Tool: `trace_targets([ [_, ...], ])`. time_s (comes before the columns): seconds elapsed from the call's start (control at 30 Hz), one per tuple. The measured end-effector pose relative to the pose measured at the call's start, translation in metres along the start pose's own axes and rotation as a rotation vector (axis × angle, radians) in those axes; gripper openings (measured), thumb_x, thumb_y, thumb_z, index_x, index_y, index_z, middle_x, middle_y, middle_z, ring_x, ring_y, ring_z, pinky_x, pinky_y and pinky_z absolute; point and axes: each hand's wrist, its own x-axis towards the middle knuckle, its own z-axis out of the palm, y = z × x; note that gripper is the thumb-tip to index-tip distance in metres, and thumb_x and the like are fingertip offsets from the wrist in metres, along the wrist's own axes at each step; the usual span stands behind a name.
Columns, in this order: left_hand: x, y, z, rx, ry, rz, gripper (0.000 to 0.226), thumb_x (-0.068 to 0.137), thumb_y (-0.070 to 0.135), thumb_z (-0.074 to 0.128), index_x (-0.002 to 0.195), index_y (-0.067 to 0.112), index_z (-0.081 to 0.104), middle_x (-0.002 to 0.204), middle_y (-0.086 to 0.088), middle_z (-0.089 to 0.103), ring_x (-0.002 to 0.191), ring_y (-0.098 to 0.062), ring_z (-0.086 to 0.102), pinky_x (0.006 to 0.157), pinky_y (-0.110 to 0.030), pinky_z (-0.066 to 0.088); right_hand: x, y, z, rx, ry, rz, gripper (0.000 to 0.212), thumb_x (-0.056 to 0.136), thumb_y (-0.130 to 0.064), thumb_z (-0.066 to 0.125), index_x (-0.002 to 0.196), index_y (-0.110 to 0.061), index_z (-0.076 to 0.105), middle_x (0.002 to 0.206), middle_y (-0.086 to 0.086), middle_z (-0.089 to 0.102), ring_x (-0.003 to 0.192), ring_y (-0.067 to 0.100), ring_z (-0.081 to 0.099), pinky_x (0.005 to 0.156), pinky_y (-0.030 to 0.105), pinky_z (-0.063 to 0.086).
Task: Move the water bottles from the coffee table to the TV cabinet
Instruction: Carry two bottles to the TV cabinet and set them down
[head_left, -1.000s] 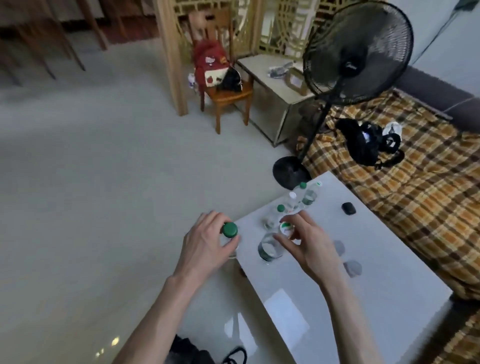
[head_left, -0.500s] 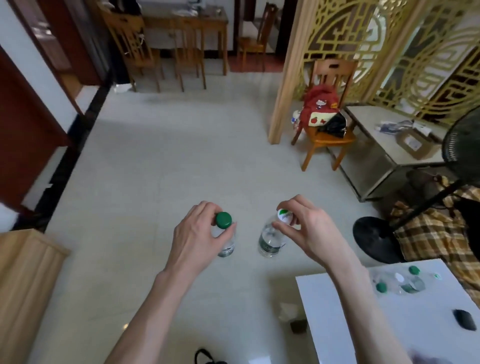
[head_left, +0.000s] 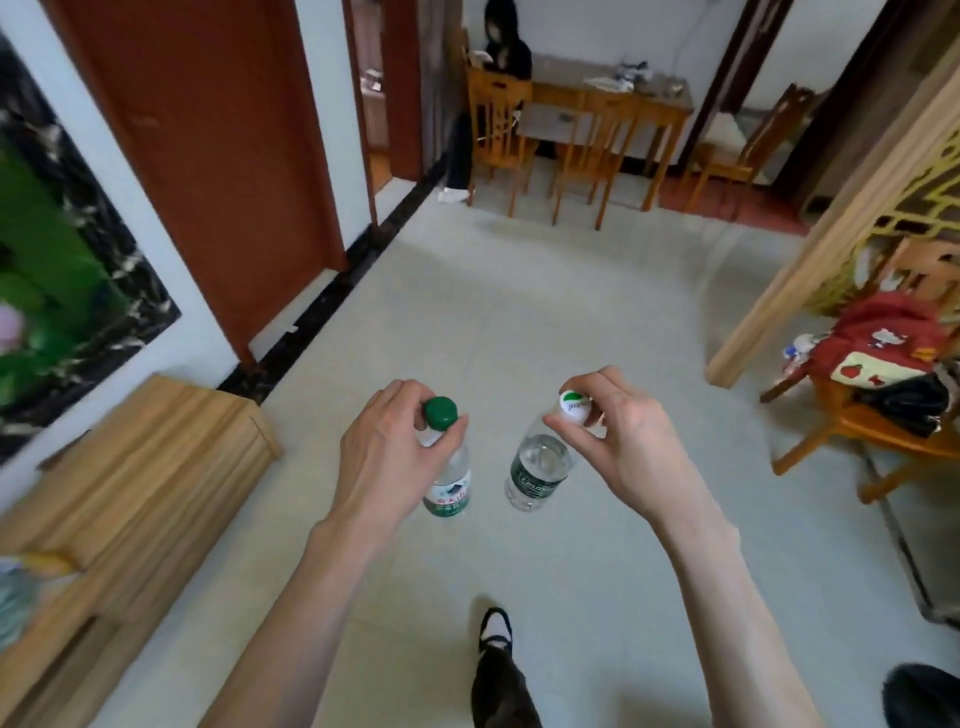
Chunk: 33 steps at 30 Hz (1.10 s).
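Pale tiled floor (head_left: 545, 322) underfoot, glossy and wide. Standing on it: wooden TV cabinet (head_left: 130, 467) along the left wall, dining bench (head_left: 613, 104) with wooden chairs (head_left: 498, 135) at the far end, an orange chair (head_left: 872, 441) at right carrying a red backpack (head_left: 883, 343). One dark-shoed foot (head_left: 496, 631) planted low centre.

Open tiled floor (head_left: 519, 322) lies ahead of both hands, unobstructed to the dining chairs (head_left: 545, 140) at the far wall. The wooden cabinet (head_left: 140, 467) stands at left – its near top is bare (blurred items at the lower-left end). At right, a wooden post (head_left: 810, 249) and a chair with a red bag (head_left: 883, 364) narrow the passage.
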Motion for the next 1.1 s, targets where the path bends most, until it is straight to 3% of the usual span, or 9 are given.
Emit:
trace_targets([
  [0.2, 0.069, -0.054, -0.017, 0.075, 0.082, -0.119, 0.03, 0.085, 0.051, 0.073, 0.084, 0.029, 0.052, 0.077, 0.012, 0.053, 0.076, -0.014, 0.053, 0.066, -0.039, 0.051, 0.115, -0.008, 0.052, 0.086, -0.125, -0.165, 0.023, 0.088, -0.031, 0.078, 0.101, -0.015, 0.067, 0.095, -0.003, 0.06, 0.074, 0.002, 0.057, 0.069, 0.025, 0.048],
  [0.4, 0.122, -0.088, -0.035, 0.24, 0.174, -0.238, 0.028, 0.082, 0.061, 0.069, 0.085, 0.038, 0.052, 0.075, 0.021, 0.054, 0.073, 0.004, 0.052, 0.055, -0.014, 0.032, 0.221, -0.023, 0.095, 0.124, -0.29, -0.353, 0.022, 0.087, -0.04, 0.077, 0.098, -0.025, 0.064, 0.093, -0.012, 0.057, 0.081, 0.006, 0.058, 0.071, 0.021, 0.047],
  [0.57, 0.147, -0.117, -0.062, 0.297, 0.271, -0.343, 0.027, 0.084, 0.059, 0.066, 0.086, 0.035, 0.053, 0.075, 0.016, 0.053, 0.071, -0.004, 0.05, 0.054, -0.024, 0.035, 0.294, -0.059, 0.136, 0.043, -0.408, -0.536, 0.027, 0.088, -0.045, 0.075, 0.105, -0.026, 0.067, 0.096, -0.011, 0.059, 0.078, 0.005, 0.057, 0.073, 0.024, 0.05],
  [0.87, 0.155, -0.19, -0.118, 0.392, 0.44, -0.517, 0.031, 0.085, 0.057, 0.07, 0.086, 0.029, 0.057, 0.076, 0.011, 0.053, 0.076, -0.011, 0.049, 0.06, -0.032, 0.043, 0.375, -0.149, 0.224, 0.122, -0.525, -0.738, 0.028, 0.087, -0.04, 0.077, 0.106, -0.022, 0.067, 0.097, -0.007, 0.06, 0.08, 0.011, 0.057, 0.073, 0.026, 0.045],
  [1.0, 0.151, -0.238, -0.144, 0.423, 0.457, -0.573, 0.031, 0.084, 0.058, 0.071, 0.086, 0.03, 0.056, 0.077, 0.012, 0.054, 0.076, -0.007, 0.049, 0.061, -0.029, 0.043, 0.399, -0.194, 0.27, 0.168, -0.556, -0.786, 0.026, 0.086, -0.043, 0.077, 0.1, -0.024, 0.067, 0.092, -0.007, 0.06, 0.079, 0.012, 0.057, 0.071, 0.031, 0.048],
  [1.1, 0.149, -0.281, -0.166, 0.43, 0.467, -0.608, 0.031, 0.085, 0.06, 0.07, 0.086, 0.033, 0.054, 0.077, 0.015, 0.052, 0.077, -0.003, 0.051, 0.058, -0.023, 0.036, 0.416, -0.229, 0.306, 0.186, -0.582, -0.825, 0.026, 0.085, -0.046, 0.076, 0.095, -0.024, 0.065, 0.088, -0.01, 0.056, 0.077, 0.01, 0.055, 0.064, 0.024, 0.041],
])
